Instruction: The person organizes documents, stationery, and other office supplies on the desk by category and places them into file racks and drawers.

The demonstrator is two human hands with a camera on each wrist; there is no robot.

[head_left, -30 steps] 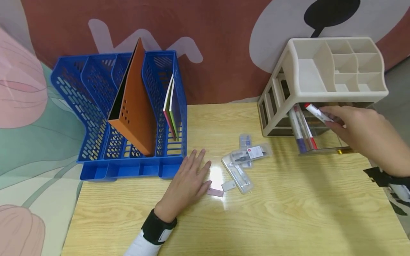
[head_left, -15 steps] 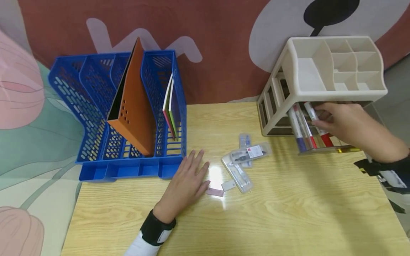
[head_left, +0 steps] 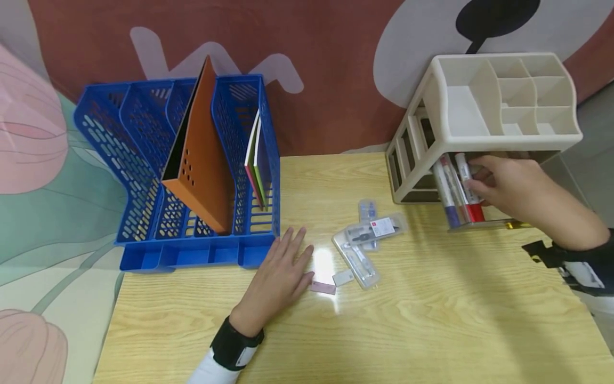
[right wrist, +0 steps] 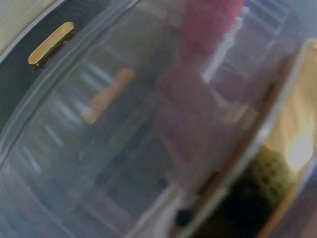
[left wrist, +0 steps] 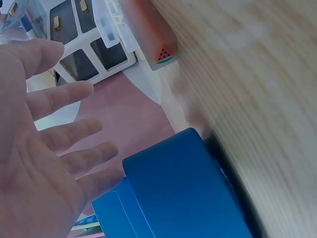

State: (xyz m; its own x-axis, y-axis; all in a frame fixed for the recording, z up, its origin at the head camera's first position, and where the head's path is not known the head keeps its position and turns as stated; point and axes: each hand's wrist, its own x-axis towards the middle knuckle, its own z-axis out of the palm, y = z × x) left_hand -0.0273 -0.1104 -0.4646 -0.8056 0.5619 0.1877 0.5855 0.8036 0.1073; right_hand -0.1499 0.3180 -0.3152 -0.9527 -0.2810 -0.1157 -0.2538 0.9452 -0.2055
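My right hand (head_left: pixel 515 181) reaches into the pulled-out clear drawer (head_left: pixel 496 223) of a cream desk organizer. Thumb and fingertips pinch a white marker (head_left: pixel 464 169) with a red cap, its cap end towards the drawer front. Left of it in the drawer lie a purple-capped marker (head_left: pixel 444 189) and another red-tipped one, partly covered. In the right wrist view the drawer wall (right wrist: pixel 59 144) fills much of the picture and the marker is blurred. My left hand (head_left: pixel 275 282) rests on the table with fingers spread, its thumb close to a flat pink block (head_left: pixel 323 288).
A blue file rack (head_left: pixel 192 256) stands at the left, holding an orange folder (head_left: pixel 203 160) and thin booklets (head_left: pixel 257 160). Mid-table lie several clear plastic cases (head_left: pixel 362 266), one with a compass, and a small white block (head_left: pixel 342 278). The cream organizer (head_left: pixel 513 143) stands back right.
My right hand has lowered the red-capped marker into the drawer, turned it cap-forward and shifted it left against the other markers. The left hand has stayed in place.
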